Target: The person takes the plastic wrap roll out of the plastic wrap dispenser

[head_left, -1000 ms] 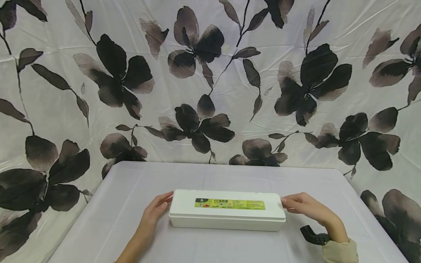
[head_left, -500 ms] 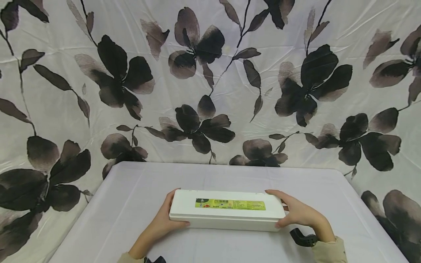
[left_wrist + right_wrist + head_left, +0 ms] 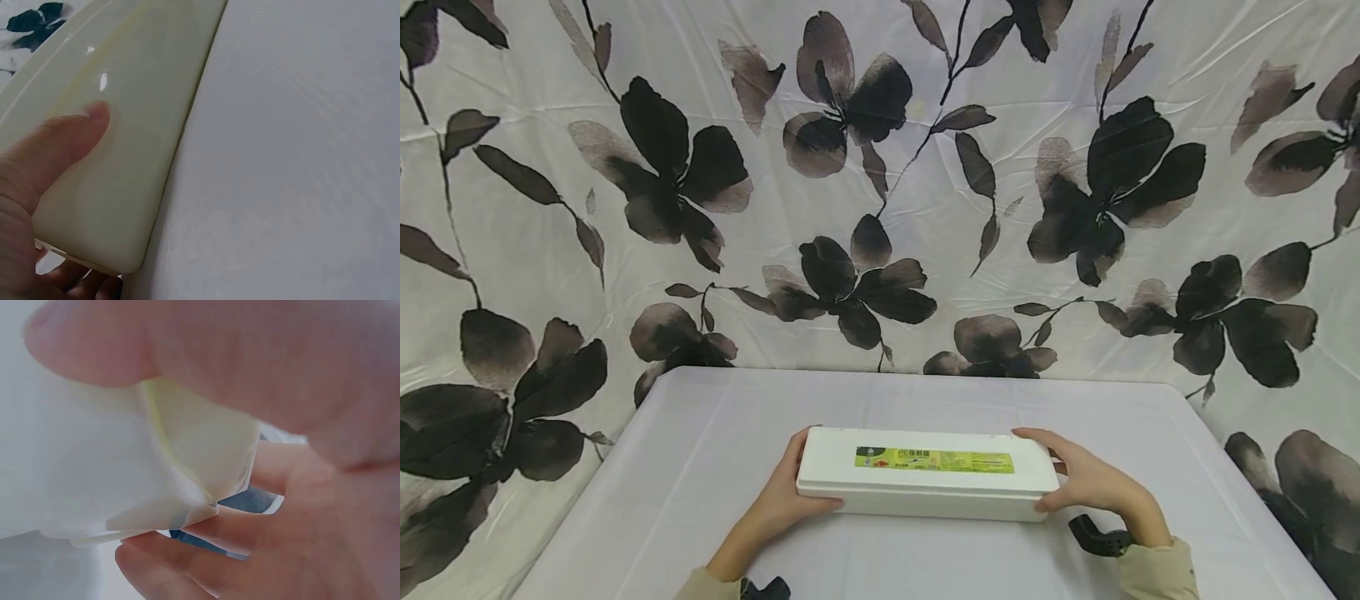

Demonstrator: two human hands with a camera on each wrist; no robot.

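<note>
A long white cling film box with a yellow-green label on its lid lies crosswise near the middle of the table. At its left end my left hand grips it, thumb on the near side and fingers round the far side. My right hand holds the opposite end in the same way. The left wrist view shows the thumb flat against the box wall, with the other fingers partly hidden behind its end. In the right wrist view, the fingers reach round the box's corner. The lid is closed.
A white cloth covers the table. Behind it hangs a white curtain with dark flowers. Each wrist carries a black device, the right one just in front of the beige sleeve.
Both hands, at first beside the box's ends, have closed round them with the thumbs in front. Since then the box has shifted slightly to the right and away from me.
</note>
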